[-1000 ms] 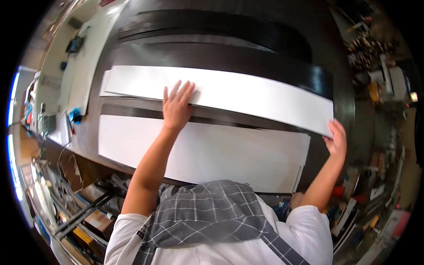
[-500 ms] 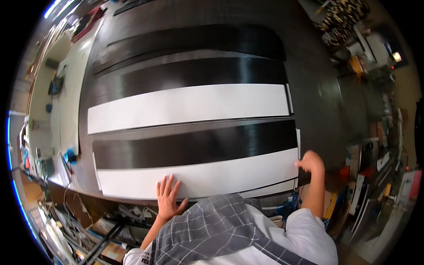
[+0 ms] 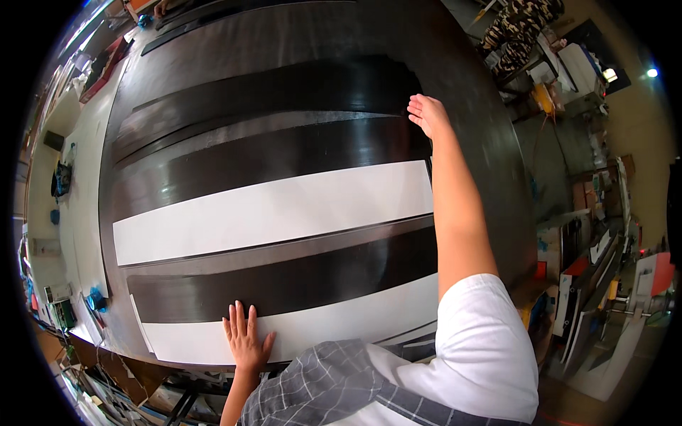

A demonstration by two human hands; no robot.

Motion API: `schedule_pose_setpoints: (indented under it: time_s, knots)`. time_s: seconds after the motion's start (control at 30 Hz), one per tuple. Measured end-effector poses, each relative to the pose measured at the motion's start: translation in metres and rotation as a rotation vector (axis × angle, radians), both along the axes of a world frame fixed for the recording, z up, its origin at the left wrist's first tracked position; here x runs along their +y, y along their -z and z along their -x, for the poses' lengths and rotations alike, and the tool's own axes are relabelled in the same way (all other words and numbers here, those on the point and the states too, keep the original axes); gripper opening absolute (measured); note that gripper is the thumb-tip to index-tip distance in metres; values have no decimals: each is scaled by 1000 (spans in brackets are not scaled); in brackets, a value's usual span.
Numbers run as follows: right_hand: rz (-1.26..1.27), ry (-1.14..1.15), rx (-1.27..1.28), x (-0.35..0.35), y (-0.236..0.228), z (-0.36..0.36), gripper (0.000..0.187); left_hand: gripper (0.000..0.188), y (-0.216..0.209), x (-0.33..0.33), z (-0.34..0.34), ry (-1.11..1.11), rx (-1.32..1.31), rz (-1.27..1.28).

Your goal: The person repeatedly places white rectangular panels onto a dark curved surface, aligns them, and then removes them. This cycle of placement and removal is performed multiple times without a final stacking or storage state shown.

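Observation:
My left hand lies flat, fingers spread, on the near white strip. Its fingertips overlap the lower edge of a dark, glossy strip directly beyond. My right arm stretches far forward across the right ends of the strips. My right hand is at the right end of the farther black strips, fingers extended leftward and nothing visible in them; whether they touch a strip I cannot tell. Between my hands lie another white strip and a black strip, side by side.
The strips lie on a large dark table. More dark strips are at its far edge, where part of another person's hand shows. A pale bench runs along the left. A person in camouflage-patterned clothing is at the far right.
My right hand has moved from the near strip's right end far forward to the black strips, its fingers now extended. My left hand stays flat on the white strip. The whole view has shifted.

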State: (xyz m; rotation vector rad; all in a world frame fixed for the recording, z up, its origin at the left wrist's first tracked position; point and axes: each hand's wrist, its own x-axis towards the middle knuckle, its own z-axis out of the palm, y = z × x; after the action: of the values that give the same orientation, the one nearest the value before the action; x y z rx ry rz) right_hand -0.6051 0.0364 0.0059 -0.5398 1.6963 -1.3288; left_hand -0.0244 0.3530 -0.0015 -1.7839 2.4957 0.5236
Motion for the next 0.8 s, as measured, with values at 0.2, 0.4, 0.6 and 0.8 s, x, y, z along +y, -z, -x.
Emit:
schedule_pose_setpoints:
  time_s: [0.2, 0.4, 0.6, 0.8]
  knots:
    - [-248, 105, 237, -44, 8, 9, 23, 75, 0, 1, 1, -20, 50, 31]
    - [9, -268, 498, -25, -34, -22, 22, 61, -14, -26, 18, -113, 332, 162]
    - [380, -535, 319, 130, -107, -161, 26, 43, -18, -102, 75, -696, 1397, -348]
    - [232, -730, 91, 237, -102, -168, 33, 75, -4, -163, 114, -589, 2057, -884]
